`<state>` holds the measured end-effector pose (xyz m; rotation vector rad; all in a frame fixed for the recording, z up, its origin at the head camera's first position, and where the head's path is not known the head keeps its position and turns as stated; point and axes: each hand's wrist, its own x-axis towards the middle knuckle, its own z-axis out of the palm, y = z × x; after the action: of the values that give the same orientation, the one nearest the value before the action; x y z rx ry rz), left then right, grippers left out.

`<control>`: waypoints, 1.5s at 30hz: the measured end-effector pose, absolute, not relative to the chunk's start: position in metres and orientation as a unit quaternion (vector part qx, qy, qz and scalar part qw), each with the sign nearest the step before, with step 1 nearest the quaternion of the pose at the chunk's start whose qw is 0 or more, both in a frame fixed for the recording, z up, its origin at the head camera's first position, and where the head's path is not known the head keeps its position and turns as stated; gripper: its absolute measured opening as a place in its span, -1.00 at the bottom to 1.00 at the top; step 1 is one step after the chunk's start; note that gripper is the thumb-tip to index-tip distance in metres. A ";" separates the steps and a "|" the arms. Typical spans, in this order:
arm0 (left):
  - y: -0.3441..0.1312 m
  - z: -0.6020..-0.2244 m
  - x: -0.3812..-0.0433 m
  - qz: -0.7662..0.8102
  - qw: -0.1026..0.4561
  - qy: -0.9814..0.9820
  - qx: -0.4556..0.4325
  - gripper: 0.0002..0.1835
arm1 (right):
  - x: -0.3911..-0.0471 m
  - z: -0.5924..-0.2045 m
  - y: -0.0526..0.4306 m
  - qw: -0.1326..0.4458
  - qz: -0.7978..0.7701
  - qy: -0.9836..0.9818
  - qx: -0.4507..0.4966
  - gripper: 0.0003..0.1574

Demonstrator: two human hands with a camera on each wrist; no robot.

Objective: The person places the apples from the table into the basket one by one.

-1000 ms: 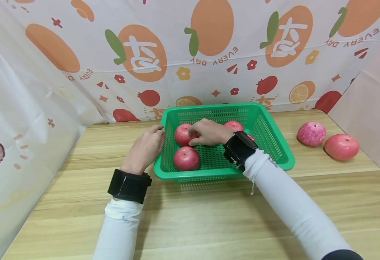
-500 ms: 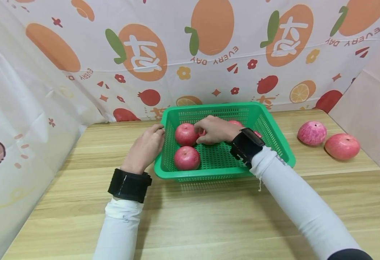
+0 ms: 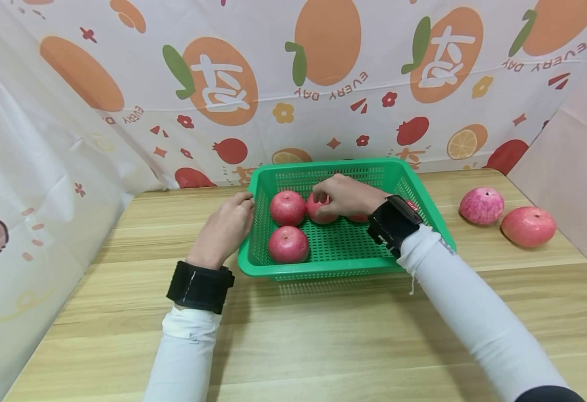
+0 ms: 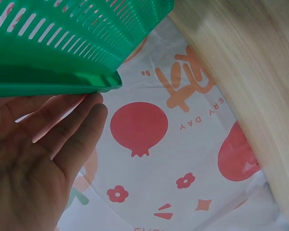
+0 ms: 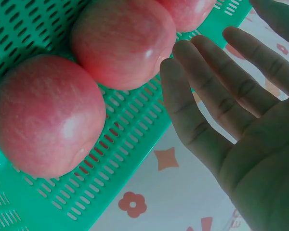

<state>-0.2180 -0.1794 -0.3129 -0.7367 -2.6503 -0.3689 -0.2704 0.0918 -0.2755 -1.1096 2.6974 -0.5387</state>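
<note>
Four fruits are seen in the basket (image 3: 323, 270): the back-left fruit (image 3: 288, 208), the front-left fruit (image 3: 289, 244), the middle fruit (image 5: 125, 45) beneath the right hand (image 3: 346, 195), and the right fruit (image 5: 48, 115); two spare fruits (image 3: 482, 206) (image 3: 528, 227) are set on the counter (image 3: 323, 335). The middle fruit could be rolled against its neighbours, and perhaps bruised, if brushed by the right hand; the basket could be skewed if its rim were leaned on by the left hand (image 3: 225, 231) or caught by the right sleeve (image 3: 474, 312). In the right wrist view the fingers (image 5: 212, 82) are shown loosely extended and parted, nothing grasped, tips just beside the middle fruit, contact uncertain; the right fruit is seen nearly whole there, though largely covered in the head view. In the left wrist view the fingers (image 4: 79, 130) are shown nearly straight, tips at the basket's rim, nothing clasped; the palm is hidden from the head view.
</note>
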 end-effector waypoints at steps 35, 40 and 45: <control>-0.178 -0.311 -0.218 -0.130 0.160 -0.947 -0.248 -0.71 | -0.277 -0.270 0.140 0.066 -0.193 0.916 -0.346 -0.75; -0.178 -0.310 -0.218 -0.132 0.158 -0.946 -0.250 -0.71 | -0.277 -0.271 0.144 0.059 -0.192 0.918 -0.342 -0.79; -0.178 -0.311 -0.218 -0.135 0.157 -0.946 -0.250 -0.71 | -0.278 -0.270 0.148 0.055 -0.195 0.919 -0.339 -0.79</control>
<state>-0.2178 -0.1778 -0.3107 -0.7146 -2.7064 -0.3852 -0.2781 0.1481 -0.2701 -1.0307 2.7896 -0.5922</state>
